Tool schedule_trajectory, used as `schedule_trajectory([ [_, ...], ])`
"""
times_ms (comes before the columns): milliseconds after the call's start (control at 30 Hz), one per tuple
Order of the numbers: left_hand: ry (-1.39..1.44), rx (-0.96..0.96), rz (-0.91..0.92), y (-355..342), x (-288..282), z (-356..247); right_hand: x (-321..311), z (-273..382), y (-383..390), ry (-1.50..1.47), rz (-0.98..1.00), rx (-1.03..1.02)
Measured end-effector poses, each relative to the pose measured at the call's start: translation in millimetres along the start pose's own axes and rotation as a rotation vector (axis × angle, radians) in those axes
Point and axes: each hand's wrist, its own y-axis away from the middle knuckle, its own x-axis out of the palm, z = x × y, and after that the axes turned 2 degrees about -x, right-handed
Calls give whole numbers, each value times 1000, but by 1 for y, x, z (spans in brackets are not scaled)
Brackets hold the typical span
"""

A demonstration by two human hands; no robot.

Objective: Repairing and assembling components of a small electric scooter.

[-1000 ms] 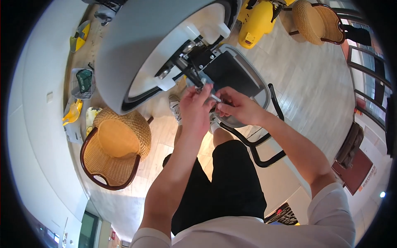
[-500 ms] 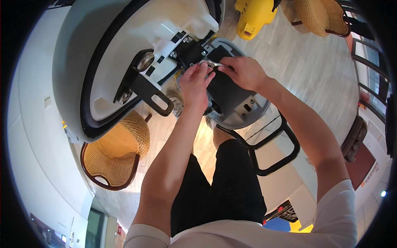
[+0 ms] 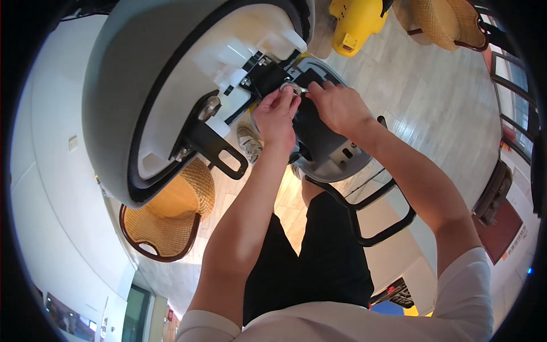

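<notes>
My left hand [image 3: 276,118] pinches the round head of a small shiny wrench [image 3: 297,89] between thumb and fingertips. My right hand [image 3: 341,109] is closed on the wrench's other end, so the tool spans the gap between both hands. Just beyond them is a black metal hinge [image 3: 265,74] with several bolts. It joins the white underside [image 3: 219,48] of a large, tilted-up grey seat [image 3: 114,97] to a grey scooter-like body [image 3: 327,170]. Whether the wrench's head sits on a bolt is hidden by my fingers.
A slotted black bracket [image 3: 215,149] juts from the seat's underside, left of my left forearm. A black tubular rail [image 3: 387,231] curves behind the body, near my right leg. Wicker chairs [image 3: 165,219] and a yellow plastic casing [image 3: 356,25] stand on the wooden floor [image 3: 421,102].
The whole view has shifted slightly, moving the seat and body rightward in the picture. Both hands stay on the wrench by the hinge; my right hand has swung a little.
</notes>
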Motion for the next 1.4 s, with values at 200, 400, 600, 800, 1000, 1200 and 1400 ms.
schedule_trajectory([
  [200, -74, 7, 4, -4, 5, -4, -9, 7, 0, -21, 78, 65],
  [400, -98, 15, 18, -8, -8, 3, -6, 9, -2, 133, 48, 14],
  [600, -115, -50, 40, 0, -22, 12, -9, 5, -11, 60, 243, -126],
  [800, -181, 46, 32, 5, -9, 4, -5, 1, -6, -80, 248, 5],
  [1000, -252, 117, 24, 1, -2, -4, -6, 3, -9, -287, 302, 72],
  [1200, -44, 97, 25, -3, 10, 2, -32, -5, -20, -56, 229, -17],
  [1400, -3, 111, -38, -2, 11, 9, -21, -11, -12, -97, 78, 44],
])
